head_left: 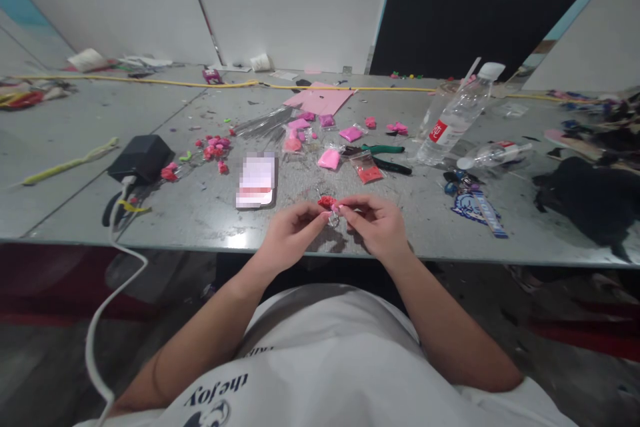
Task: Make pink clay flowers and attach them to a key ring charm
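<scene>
My left hand (293,230) and my right hand (379,223) meet over the near edge of the table. Their thumbs and fingertips pinch a small red and pink piece (327,201) between them. Something shiny or clear hangs under the fingers, too small to make out. Beyond the hands lie a bag of red material (367,168), a bag of pink material (329,159) and green-and-black-handled pliers (387,155). A phone (257,180) with a blurred screen rests left of my left hand. Several pink and red flower-like pieces (215,147) lie farther left.
A black box (141,159) with a white cable (120,247) stands left. Thin wires (267,122) and a pink sheet (323,100) lie toward the back. On the right are an upright plastic bottle (457,120), a fallen bottle (500,155), a keychain (480,210) and black cloth (583,200).
</scene>
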Tool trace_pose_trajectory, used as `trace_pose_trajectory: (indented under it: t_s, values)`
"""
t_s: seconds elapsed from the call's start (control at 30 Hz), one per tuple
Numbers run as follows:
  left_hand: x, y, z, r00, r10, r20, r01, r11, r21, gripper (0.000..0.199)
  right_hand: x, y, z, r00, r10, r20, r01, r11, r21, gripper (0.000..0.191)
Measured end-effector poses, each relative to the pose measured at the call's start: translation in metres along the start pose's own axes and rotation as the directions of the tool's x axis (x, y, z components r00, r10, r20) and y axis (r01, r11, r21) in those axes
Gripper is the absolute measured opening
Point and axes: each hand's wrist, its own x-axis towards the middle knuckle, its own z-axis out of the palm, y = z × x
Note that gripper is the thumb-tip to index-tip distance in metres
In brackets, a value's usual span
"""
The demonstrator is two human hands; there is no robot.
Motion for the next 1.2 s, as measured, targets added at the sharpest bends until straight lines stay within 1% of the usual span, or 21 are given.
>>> trace_pose_trajectory:
  t_s: [0.07,0.17,0.33,0.4,0.47,0.53,0.63,0.7,0.8,0.87,0.9,0.97,1.03,1.07,1.13,1.2]
  values:
    - [0.000,-0.001,0.000,1.000,-0.012,0.000,0.012,1.000,-0.015,0.030,0.000,-0.002,0.001,0.999,-0.032,0.021,0.032,0.999,-0.015,0.024]
    - [0.001,-0.001,-0.001,1.000,-0.014,0.005,0.014,1.000,0.015,0.032,0.000,-0.002,0.001,0.996,-0.069,0.058,0.071,0.997,-0.038,0.019]
    - [0.000,-0.001,-0.002,0.999,0.012,0.045,-0.015,0.998,0.068,0.035,-0.001,0.004,-0.001,0.987,-0.113,0.116,0.123,0.989,-0.087,0.014]
    - [0.000,-0.001,-0.002,0.999,0.018,0.047,-0.022,0.997,0.079,0.035,-0.001,0.005,-0.001,0.985,-0.111,0.131,0.126,0.986,-0.109,0.015]
    - [-0.001,-0.001,-0.002,0.999,0.015,0.045,-0.018,0.997,0.081,0.034,-0.001,0.003,-0.002,0.987,-0.109,0.114,0.122,0.987,-0.110,0.016]
    - [-0.001,-0.001,-0.002,0.999,0.006,0.033,-0.008,0.998,0.065,0.034,-0.001,0.001,-0.002,0.993,-0.110,0.050,0.114,0.989,-0.090,0.018]
    - [-0.001,0.000,-0.001,1.000,-0.021,0.009,0.021,1.000,0.009,0.033,0.001,0.000,-0.002,0.998,-0.045,-0.045,0.043,0.998,-0.055,0.025]
    - [-0.001,0.001,0.000,0.999,-0.042,-0.001,0.042,0.999,-0.032,0.032,0.003,0.000,-0.001,0.998,0.011,-0.065,-0.013,0.999,-0.034,0.032]
    - [-0.001,0.006,0.000,0.999,-0.043,-0.027,0.043,0.999,-0.028,0.031,0.003,0.000,0.000,0.997,0.032,-0.073,-0.033,0.999,-0.006,0.037]
    - [0.000,0.009,-0.003,0.999,-0.007,-0.045,0.009,0.999,0.040,0.030,0.003,0.001,0.001,0.997,0.037,-0.069,-0.036,0.999,0.005,0.037]
    - [0.002,0.010,-0.006,0.998,0.029,-0.056,-0.023,0.995,0.099,0.029,0.002,0.001,0.001,0.997,0.038,-0.062,-0.037,0.999,0.005,0.036]
    - [0.006,0.010,-0.012,0.987,0.131,-0.095,-0.101,0.957,0.271,0.027,0.001,0.001,0.000,0.998,0.037,-0.049,-0.038,0.999,-0.005,0.032]
    - [0.010,0.007,-0.018,0.962,0.239,-0.135,-0.151,0.872,0.465,0.023,-0.001,0.001,0.000,0.999,0.035,-0.042,-0.036,0.999,-0.011,0.028]
    - [0.012,0.004,-0.020,0.950,0.277,-0.146,-0.157,0.825,0.543,0.022,-0.001,0.002,0.000,0.998,0.036,-0.043,-0.036,0.999,-0.011,0.028]
    - [0.015,-0.002,-0.022,0.937,0.314,-0.151,-0.143,0.743,0.653,0.021,-0.003,0.003,0.000,0.997,0.044,-0.057,-0.045,0.999,-0.011,0.030]
    - [0.015,-0.008,-0.020,0.938,0.310,-0.153,-0.105,0.677,0.729,0.022,-0.003,0.003,0.001,0.997,0.048,-0.068,-0.048,0.999,-0.010,0.032]
